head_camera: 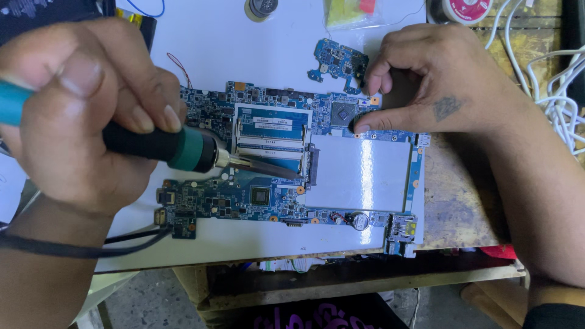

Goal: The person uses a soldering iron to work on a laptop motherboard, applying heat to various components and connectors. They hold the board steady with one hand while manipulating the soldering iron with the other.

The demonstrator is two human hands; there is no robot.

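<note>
A large blue circuit board (268, 195) lies flat on a white sheet (256, 55) on the workbench. My left hand (79, 116) grips a soldering iron (183, 148) with a black and teal handle; its dark metal tip rests near the board's middle, by the memory slots (271, 137). My right hand (426, 82) presses on the board's upper right, its fingertip beside a square chip (343, 113). A small separate blue board piece (338, 60) lies just left of that hand.
White cables (560, 91) coil at the right edge. A round solder spool (466, 9) and a small round tin (261, 7) sit at the top. The worn wooden bench top (457, 201) shows at right, its front edge below the board. Black cords (122, 240) run under my left wrist.
</note>
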